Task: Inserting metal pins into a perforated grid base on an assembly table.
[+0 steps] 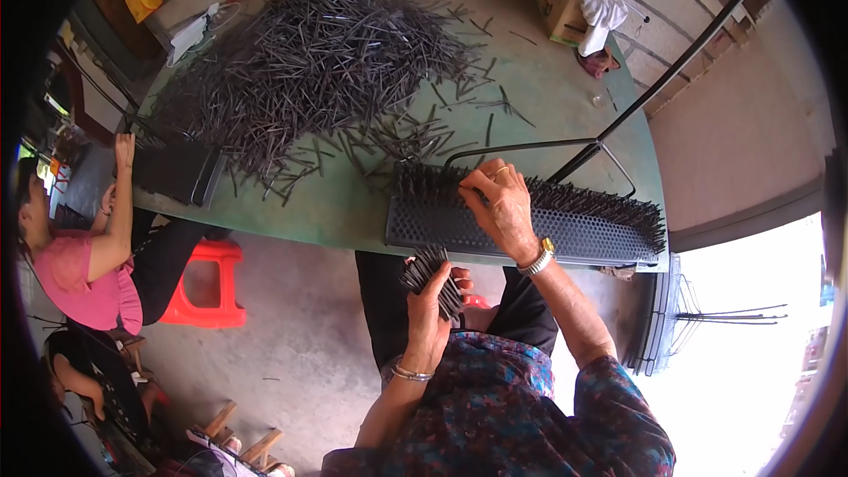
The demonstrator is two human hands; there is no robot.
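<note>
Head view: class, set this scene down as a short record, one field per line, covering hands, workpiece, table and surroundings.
Left hand: holds a bundle of dark strips
Right hand: fingers bent, at the upright strips; whether they grip one is unclear
Workpiece: dark perforated board, strips standing along its far side
Table: green, board at its near edge
Supply: large heap of loose strips, beyond the board and leftward
Far right corner: cardboard box
Nearby: person in a pink top, left; red stool
</note>
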